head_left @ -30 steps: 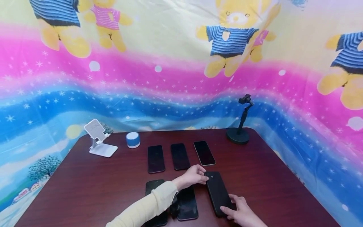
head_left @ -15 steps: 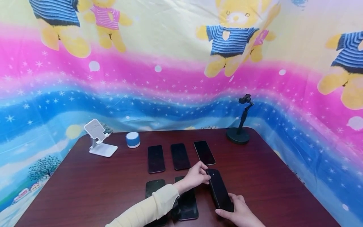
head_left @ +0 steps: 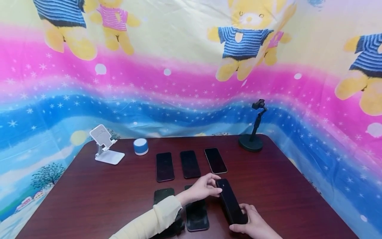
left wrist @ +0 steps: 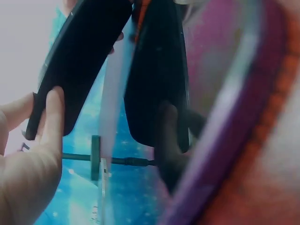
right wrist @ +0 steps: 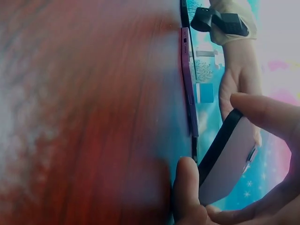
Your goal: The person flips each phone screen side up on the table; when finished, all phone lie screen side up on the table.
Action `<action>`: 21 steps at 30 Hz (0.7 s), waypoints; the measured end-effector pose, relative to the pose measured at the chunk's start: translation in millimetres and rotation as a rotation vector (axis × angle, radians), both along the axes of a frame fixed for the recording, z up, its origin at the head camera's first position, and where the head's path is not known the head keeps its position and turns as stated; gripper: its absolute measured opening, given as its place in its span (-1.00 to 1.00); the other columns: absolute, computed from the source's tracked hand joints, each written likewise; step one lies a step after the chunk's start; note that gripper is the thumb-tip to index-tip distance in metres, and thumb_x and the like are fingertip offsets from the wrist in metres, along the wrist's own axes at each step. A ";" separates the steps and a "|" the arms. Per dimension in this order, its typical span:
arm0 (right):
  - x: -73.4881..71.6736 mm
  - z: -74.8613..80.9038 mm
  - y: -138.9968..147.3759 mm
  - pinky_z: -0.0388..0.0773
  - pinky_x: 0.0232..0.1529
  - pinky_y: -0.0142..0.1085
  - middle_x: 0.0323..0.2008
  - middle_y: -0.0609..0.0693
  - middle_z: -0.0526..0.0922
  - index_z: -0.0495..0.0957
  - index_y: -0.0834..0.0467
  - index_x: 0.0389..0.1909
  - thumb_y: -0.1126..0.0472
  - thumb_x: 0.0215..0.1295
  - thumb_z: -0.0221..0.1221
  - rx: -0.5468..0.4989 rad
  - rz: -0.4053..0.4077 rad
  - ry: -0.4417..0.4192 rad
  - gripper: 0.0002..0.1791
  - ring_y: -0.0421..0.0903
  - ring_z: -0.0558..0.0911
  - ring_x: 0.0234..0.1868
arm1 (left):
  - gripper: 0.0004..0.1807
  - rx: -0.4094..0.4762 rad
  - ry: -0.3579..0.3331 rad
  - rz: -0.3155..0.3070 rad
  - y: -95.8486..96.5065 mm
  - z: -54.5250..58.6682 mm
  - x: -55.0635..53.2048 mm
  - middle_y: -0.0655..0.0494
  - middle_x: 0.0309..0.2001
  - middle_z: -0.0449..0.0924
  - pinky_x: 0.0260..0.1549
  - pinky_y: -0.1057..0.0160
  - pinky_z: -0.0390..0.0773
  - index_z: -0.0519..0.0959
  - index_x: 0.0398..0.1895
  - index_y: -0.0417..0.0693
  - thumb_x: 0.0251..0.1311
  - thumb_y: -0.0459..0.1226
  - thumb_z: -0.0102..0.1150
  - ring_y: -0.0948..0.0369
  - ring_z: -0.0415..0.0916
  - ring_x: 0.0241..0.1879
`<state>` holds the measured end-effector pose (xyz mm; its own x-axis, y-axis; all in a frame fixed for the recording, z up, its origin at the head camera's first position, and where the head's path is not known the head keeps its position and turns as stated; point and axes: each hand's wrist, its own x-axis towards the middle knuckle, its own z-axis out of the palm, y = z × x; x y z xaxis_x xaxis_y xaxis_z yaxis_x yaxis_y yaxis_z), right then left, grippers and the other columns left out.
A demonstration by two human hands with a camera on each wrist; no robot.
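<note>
A dark smartphone [head_left: 232,203] is held between both hands over the front right of the table. It is tilted, so one long side edge shows in the head view. My left hand [head_left: 200,190] pinches its far end, thumb and fingers at the corner. At the near end, my right hand [head_left: 254,221] grips it, with the thumb [right wrist: 187,180] and a finger on opposite edges in the right wrist view. That view also shows the phone's paler back [right wrist: 227,164] with a raised camera bump. Left of it lies another smartphone [head_left: 197,214], partly beneath my left forearm.
Three smartphones lie in a back row: left [head_left: 164,167], middle [head_left: 190,164] and right [head_left: 216,160]. My sleeve partly covers one more phone [head_left: 163,196] at front left. Behind stand a white phone stand [head_left: 109,157], a blue-and-white cylinder [head_left: 140,146] and a black stand [head_left: 250,142].
The phone has tipped from lying flatter, so more of its side edge shows. Both hands keep hold of it, and my left forearm has shifted slightly left.
</note>
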<state>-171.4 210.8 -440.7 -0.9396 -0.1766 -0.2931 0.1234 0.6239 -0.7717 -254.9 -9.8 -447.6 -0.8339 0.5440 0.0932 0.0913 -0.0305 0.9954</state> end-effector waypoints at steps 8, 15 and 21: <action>2.9 -3.5 4.4 0.42 -0.45 -0.33 -0.10 0.22 0.32 0.18 0.47 0.15 0.11 0.10 0.36 -0.116 0.084 -0.032 -0.22 -0.06 0.41 -0.41 | -0.46 0.026 -0.064 -0.055 -10.0 -5.9 0.3 -0.11 -0.08 0.60 -0.05 0.18 0.62 0.32 0.31 -0.31 0.25 -0.44 0.14 0.16 0.62 -0.08; 8.0 -5.8 7.0 0.53 -0.46 -0.35 -0.06 0.18 0.39 0.17 0.48 0.20 0.17 0.14 0.32 -0.255 0.222 -0.028 -0.23 -0.09 0.54 -0.49 | -0.55 0.037 -0.050 -0.143 -13.1 -3.3 3.2 -0.24 0.14 0.49 0.01 0.05 0.59 0.27 0.23 -0.19 0.32 -0.35 0.10 0.09 0.57 0.04; 7.1 -5.9 0.8 0.59 -0.31 -0.35 -0.03 0.13 0.48 0.07 0.49 0.28 0.24 0.28 0.19 -0.496 0.352 -0.137 -0.29 -0.13 0.63 -0.40 | -0.55 0.065 -0.048 -0.142 -12.6 -2.9 7.9 -0.37 0.20 0.42 0.06 -0.05 0.53 0.21 0.21 -0.13 0.35 -0.23 0.06 0.01 0.53 0.11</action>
